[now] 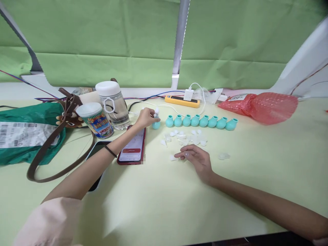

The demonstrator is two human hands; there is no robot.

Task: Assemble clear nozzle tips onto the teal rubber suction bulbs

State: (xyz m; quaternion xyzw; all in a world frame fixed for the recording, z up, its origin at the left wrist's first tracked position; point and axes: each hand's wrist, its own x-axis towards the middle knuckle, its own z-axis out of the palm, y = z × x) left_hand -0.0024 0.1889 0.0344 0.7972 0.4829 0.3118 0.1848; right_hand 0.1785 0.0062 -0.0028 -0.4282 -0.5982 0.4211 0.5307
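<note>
My left hand [147, 117] pinches the white top [156, 111] of a teal squeeze bulb [156, 125], which stands upright on the table. To its right, several matching teal bulbs [195, 120] form a row, their open necks facing up. My right hand [196, 159] is low over the table in front of the loose pieces, fingers loosely bent and apart. Its fingertips come close to a small white piece [173, 158]; whether they touch it I cannot tell. Between hand and row lies a scatter of small clear and white plastic pieces [188, 137].
Left of centre are a lit phone [132, 150], a dark-screened phone [96, 182], a snack canister [98, 124] and a water bottle [115, 109]. A brown strap [48, 177] and green parcel [15, 128] lie farther left. Behind are a yellow power strip [179, 101] and red bubble wrap [274, 107].
</note>
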